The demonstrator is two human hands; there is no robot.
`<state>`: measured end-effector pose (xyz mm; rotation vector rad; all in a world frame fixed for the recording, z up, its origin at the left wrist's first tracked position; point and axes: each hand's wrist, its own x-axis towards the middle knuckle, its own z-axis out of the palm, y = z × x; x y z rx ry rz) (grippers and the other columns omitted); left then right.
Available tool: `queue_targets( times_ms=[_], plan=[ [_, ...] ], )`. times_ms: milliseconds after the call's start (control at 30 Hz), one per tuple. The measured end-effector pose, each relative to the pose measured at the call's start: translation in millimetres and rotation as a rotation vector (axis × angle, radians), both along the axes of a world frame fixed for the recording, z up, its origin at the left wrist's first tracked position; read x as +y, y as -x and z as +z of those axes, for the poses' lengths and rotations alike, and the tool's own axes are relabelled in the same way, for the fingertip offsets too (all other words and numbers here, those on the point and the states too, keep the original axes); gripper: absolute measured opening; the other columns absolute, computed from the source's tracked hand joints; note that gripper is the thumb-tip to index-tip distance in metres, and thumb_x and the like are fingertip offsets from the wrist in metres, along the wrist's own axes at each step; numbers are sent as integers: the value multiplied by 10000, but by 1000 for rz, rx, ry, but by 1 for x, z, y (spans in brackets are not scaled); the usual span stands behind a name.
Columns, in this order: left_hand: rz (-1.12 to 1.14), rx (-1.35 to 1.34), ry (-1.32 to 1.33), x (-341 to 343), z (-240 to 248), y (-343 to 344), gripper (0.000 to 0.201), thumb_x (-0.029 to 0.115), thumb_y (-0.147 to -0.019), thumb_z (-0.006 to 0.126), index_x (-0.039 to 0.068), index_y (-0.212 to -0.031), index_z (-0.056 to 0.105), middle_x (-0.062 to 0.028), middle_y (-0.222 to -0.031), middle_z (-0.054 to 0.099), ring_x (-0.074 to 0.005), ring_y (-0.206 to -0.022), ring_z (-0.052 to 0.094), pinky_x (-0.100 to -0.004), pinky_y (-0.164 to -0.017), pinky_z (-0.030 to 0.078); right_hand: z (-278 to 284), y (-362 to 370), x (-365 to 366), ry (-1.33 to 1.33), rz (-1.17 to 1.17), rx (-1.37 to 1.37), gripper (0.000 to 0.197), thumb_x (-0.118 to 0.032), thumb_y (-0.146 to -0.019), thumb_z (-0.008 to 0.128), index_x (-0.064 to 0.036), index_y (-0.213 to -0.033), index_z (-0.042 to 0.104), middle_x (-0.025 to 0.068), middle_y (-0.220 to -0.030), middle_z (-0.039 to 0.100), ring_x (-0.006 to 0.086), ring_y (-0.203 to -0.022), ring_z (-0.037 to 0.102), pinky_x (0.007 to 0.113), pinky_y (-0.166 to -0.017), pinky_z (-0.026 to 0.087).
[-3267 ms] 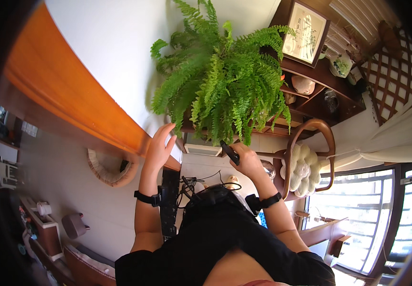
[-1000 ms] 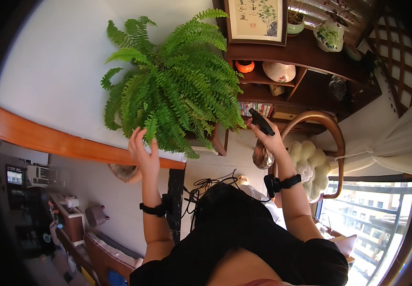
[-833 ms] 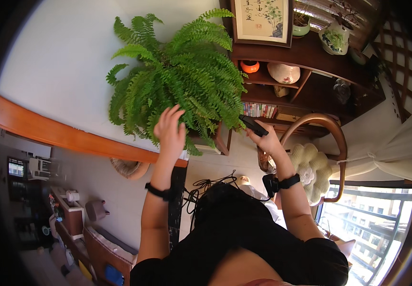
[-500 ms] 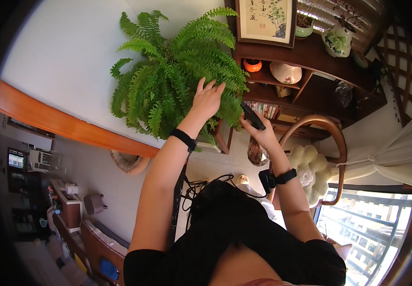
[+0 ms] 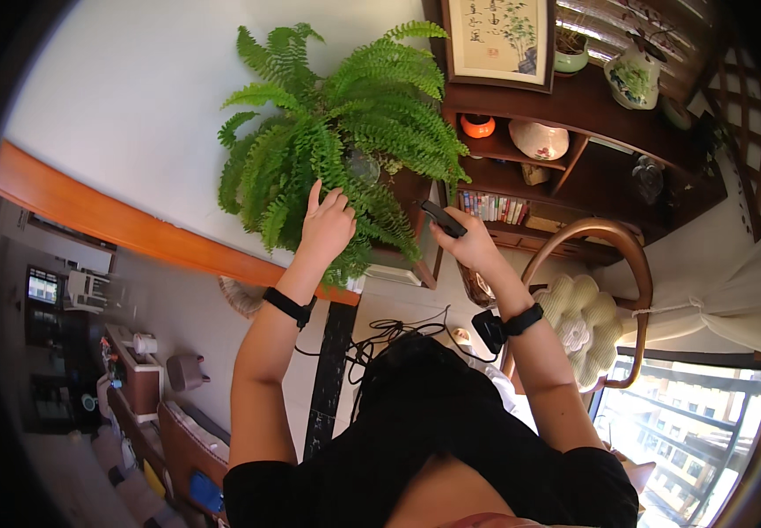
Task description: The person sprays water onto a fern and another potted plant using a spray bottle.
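A bushy green fern point(image 5: 310, 114) spreads its fronds against the white wall. My left hand point(image 5: 328, 226) is among its lower front fronds, fingers apart, pressing some of them aside to the left. Between the parted fronds a clear, rounded, glass-like object point(image 5: 364, 167) shows in part, near the stems. To the right of the fern my right hand point(image 5: 474, 248) is closed around a black handle-like tool point(image 5: 443, 219). The tool points up and left, apart from the fronds. Its kind cannot be made out.
Behind on the right stands a dark wooden shelf point(image 5: 565, 101) with vases, an orange pot point(image 5: 477, 126) and books point(image 5: 493, 207). A bentwood chair point(image 5: 641, 290) with a flower-shaped cushion point(image 5: 577, 330) is at my right. Black cables point(image 5: 389, 332) hang in front of me.
My left hand has moved left and down, parting the fronds and uncovering the glass-like object. My right hand, with the black tool, has shifted slightly left and down, away from the fronds.
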<state>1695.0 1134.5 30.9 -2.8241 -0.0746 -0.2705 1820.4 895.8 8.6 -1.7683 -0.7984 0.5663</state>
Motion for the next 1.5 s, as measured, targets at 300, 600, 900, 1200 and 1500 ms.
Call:
queue_targets(
  times_ms=[300, 600, 900, 1200, 1500],
  plan=[
    [83, -2, 2, 18, -5, 29, 163, 162, -773, 629, 83, -911, 660, -58, -1097, 576, -203, -1218, 414, -512, -1093, 120, -4, 12, 50, -86, -83, -110, 269, -232, -801, 643, 0, -921, 579, 140, -700, 584, 239, -608, 573, 336, -588, 455],
    [71, -8, 67, 15, -11, 36, 231, 162, -764, 648, 84, -981, 647, -64, -1141, 562, -207, -1247, 385, -514, -1082, 155, 12, 3, 74, 63, -53, -42, 292, -265, -795, 624, -3, -912, 574, 197, -688, 590, 313, -593, 587, 378, -572, 458],
    [71, 39, 90, 11, -9, 32, 266, 185, -769, 652, 94, -1019, 642, -65, -1164, 558, -210, -1259, 373, -522, -1078, 153, -9, 6, 72, -49, -139, -115, 265, -229, -784, 624, -17, -932, 571, 199, -792, 610, 345, -709, 605, 385, -643, 475],
    [90, 78, 114, 3, -8, 25, 275, 239, -800, 638, 103, -1039, 643, -59, -1183, 560, -209, -1264, 370, -520, -1087, 113, 5, -7, 68, -160, -131, -173, 279, -221, -787, 627, -11, -964, 576, 168, -780, 617, 298, -661, 604, 361, -622, 477],
    [80, 92, 111, 0, -11, 21, 274, 247, -807, 629, 100, -1039, 639, -48, -1177, 566, -212, -1253, 380, -527, -1081, 120, -15, -7, 54, -165, -190, -142, 217, -188, -811, 625, -15, -934, 585, 91, -744, 629, 160, -629, 582, 285, -611, 469]
  ],
)
